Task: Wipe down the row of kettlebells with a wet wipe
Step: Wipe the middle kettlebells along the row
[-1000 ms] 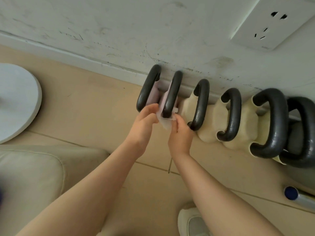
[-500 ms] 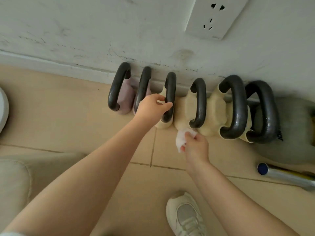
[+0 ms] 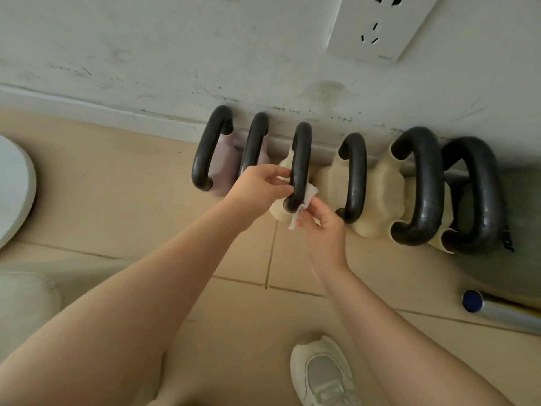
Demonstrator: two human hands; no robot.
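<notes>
Tiled floor [image 3: 117, 200]; left hand [image 3: 257, 186] grips third handle [image 3: 301, 159]; right hand [image 3: 322, 227] pinches wipe [image 3: 306, 200], partly hidden.

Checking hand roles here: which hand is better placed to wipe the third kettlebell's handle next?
Right. The right hand already pinches the wet wipe against the third kettlebell's handle; the left hand only steadies that handle.
</notes>
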